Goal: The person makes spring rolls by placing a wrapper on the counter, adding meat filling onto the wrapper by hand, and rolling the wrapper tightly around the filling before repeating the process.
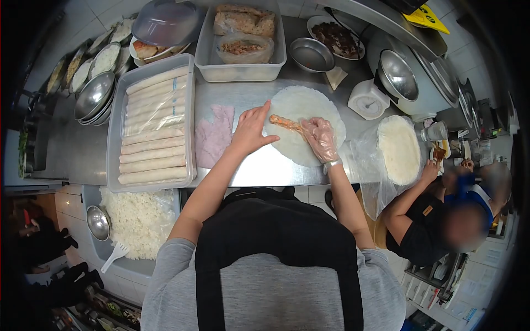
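A round, thin white wrapper (pixel 292 102) lies flat on the steel table. A strip of orange, minced-looking filling (pixel 285 122) runs across its middle. My right hand (pixel 321 142), in a clear plastic glove, is closed over the right end of the strip, its fingers bent and pressed onto it. My bare left hand (pixel 254 130) rests at the wrapper's left edge, open, with thumb and fingers apart and nothing in it. To its left lies a crumpled pink cloth (pixel 215 135).
A plastic bin (pixel 191 118) of long white rolls stands left, a tub (pixel 240 73) of bagged filling behind. Right are a white scale (pixel 369 100) and stacked wrappers (pixel 398 150) on plastic. A rice tub (pixel 138 220) sits lower left. Another person (pixel 411 220) works at right.
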The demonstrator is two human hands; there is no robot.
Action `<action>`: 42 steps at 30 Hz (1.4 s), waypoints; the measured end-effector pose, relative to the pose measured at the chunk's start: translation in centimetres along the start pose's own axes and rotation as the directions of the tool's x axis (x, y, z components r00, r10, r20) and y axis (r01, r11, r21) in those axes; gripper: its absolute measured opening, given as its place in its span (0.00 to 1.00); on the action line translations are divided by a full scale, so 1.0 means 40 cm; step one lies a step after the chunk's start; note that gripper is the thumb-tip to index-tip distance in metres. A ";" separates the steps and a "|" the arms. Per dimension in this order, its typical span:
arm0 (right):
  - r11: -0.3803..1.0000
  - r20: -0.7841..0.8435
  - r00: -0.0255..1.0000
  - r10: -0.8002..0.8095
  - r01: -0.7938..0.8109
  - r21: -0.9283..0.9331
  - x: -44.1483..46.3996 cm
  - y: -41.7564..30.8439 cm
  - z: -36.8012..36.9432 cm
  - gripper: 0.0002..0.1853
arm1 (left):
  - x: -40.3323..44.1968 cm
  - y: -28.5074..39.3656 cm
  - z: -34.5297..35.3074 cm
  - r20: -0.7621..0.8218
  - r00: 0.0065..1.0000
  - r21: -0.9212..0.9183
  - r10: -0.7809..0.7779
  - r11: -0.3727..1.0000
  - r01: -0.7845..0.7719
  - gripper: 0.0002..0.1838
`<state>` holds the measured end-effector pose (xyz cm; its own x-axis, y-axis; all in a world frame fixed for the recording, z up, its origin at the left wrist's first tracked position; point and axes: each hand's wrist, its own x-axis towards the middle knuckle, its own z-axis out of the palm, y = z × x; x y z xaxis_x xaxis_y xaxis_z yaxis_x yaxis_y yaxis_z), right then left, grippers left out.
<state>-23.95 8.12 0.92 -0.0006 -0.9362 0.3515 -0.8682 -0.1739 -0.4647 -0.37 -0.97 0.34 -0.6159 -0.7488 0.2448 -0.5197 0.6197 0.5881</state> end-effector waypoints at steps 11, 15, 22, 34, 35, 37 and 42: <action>0.998 0.007 0.998 0.057 -0.057 -0.019 -0.008 0.033 0.007 0.25 | 0.000 -0.008 0.011 -0.008 1.000 0.013 0.011 1.000 -0.011 0.58; 0.998 -0.011 0.998 0.065 -0.065 -0.025 0.010 -0.022 -0.002 0.18 | 0.000 -0.003 0.012 -0.002 1.000 0.020 0.009 1.000 -0.009 0.58; 0.989 -0.025 0.997 0.077 -0.074 0.132 0.009 0.003 0.001 0.15 | -0.001 -0.006 0.009 -0.017 1.000 0.019 0.003 1.000 -0.002 0.58; 0.992 -0.171 0.985 -0.005 -0.016 -0.122 -0.027 0.033 -0.019 0.20 | -0.002 -0.006 0.010 -0.017 1.000 0.009 0.009 1.000 -0.009 0.58; 0.996 -0.101 0.995 -0.005 -0.004 -0.085 -0.029 0.037 -0.030 0.22 | 0.000 -0.006 0.010 -0.016 1.000 0.017 0.009 1.000 -0.009 0.58; 0.999 -0.037 0.999 -0.007 0.005 -0.048 -0.027 0.052 -0.035 0.24 | 0.000 -0.003 0.010 -0.016 1.000 0.013 0.016 1.000 -0.016 0.58; 0.999 -0.030 0.998 0.046 -0.046 -0.008 -0.013 0.034 -0.026 0.22 | 0.003 -0.005 0.007 -0.019 1.000 0.017 0.023 1.000 -0.023 0.58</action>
<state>-25.64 8.69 0.93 -0.0554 -0.9334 0.3545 -0.8711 -0.1284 -0.4740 -0.50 -1.12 0.05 -0.6163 -0.7386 0.2733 -0.5157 0.6407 0.5688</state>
